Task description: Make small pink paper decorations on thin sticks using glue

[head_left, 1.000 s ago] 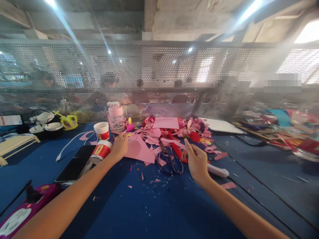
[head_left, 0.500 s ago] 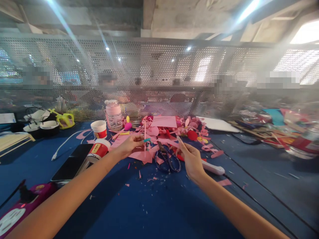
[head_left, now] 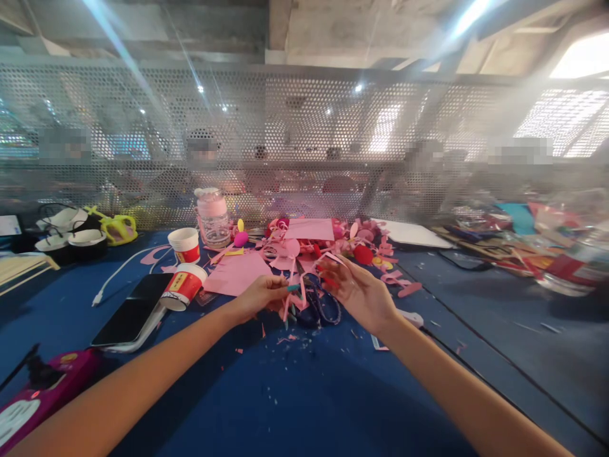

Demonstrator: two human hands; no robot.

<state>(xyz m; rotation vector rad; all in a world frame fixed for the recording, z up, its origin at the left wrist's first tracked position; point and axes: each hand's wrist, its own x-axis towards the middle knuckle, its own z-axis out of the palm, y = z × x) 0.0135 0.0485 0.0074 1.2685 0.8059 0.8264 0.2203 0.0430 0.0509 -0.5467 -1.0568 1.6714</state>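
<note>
My left hand [head_left: 264, 296] is closed in a pinch on a thin pink paper strip [head_left: 303, 291]. A small teal piece [head_left: 292, 288] sticks out at its fingertips; I cannot make out its kind. Raised and partly blurred, my right hand [head_left: 364, 295] has curved fingers, with a narrow pink paper strip [head_left: 333, 257] at the fingertips. Between the hands lie dark-handled scissors [head_left: 328, 309], their blades partly hidden by paper. Beyond the hands is a heap of pink and red paper scraps [head_left: 292, 247]. A pink paper sheet [head_left: 233, 274] lies behind my left hand.
A paper cup [head_left: 184, 244] stands upright; another cup [head_left: 185, 285] lies tilted beside a phone [head_left: 128, 311]. A clear bottle [head_left: 213, 219] stands behind. At lower left is a purple power strip [head_left: 71, 377]. A white-handled corded tool [head_left: 413, 318] lies partly behind my right wrist.
My left hand has moved slightly right and down with the strip and the teal piece. My right hand has turned, its fingers now more curved, and uncovers less of the white-handled tool.
</note>
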